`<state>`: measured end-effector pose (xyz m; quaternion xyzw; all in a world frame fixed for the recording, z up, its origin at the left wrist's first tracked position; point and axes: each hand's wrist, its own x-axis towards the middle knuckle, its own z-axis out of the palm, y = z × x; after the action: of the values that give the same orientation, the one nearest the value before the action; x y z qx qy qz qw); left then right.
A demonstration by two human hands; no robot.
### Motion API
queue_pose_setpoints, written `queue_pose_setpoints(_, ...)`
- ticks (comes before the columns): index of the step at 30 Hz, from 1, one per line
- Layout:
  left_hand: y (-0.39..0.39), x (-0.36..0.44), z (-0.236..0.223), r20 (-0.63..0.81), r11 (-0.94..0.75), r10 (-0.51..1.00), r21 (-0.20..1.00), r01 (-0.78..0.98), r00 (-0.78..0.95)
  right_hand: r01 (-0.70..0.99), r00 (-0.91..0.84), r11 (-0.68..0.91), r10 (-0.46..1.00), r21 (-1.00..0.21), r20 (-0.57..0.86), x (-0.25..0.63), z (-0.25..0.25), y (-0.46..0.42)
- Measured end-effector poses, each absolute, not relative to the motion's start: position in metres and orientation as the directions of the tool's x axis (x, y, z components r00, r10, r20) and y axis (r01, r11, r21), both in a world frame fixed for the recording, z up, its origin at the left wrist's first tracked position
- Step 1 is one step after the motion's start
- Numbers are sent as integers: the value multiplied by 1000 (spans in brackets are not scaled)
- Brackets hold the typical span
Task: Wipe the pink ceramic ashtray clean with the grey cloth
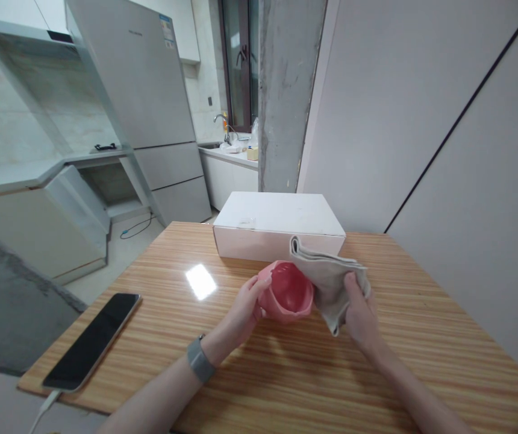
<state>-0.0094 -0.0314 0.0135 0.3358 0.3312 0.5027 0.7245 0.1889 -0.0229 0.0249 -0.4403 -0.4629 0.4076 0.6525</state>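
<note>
A small pink bowl (288, 290) is held tilted above the wooden table (286, 374), its opening facing me. My left hand (245, 310) grips its left rim, fingers closed round it; a grey band sits on that wrist. My right hand (359, 313) clutches a folded beige cloth (329, 278), which lies against the bowl's right edge.
A white cardboard box (279, 226) stands just behind the bowl. A black phone (93, 339) with a white cable lies at the table's left front corner. To the right is a wall; at the left back, a fridge and kitchen counters.
</note>
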Motion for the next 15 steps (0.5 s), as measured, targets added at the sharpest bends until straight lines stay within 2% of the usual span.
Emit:
queue_pose_setpoints(2,-31,-11,14,-128,260,953,810,-525,275,-300,324,205,940,-932,103,192,27,-14)
queue_pose_setpoints(6,-32,-10,17,-208,407,901,710,-575,381,-531,142,8,987,-847,-80,191,34,-7)
queue_pose_setpoints(10,-34,-9,18,-266,582,802,550,-599,535,-575,-93,-226,973,-786,-211,183,41,-18)
queue_pose_setpoints(15,-36,-10,19,-219,594,796,463,-658,565,-582,-208,-380,924,-719,-320,176,43,-28)
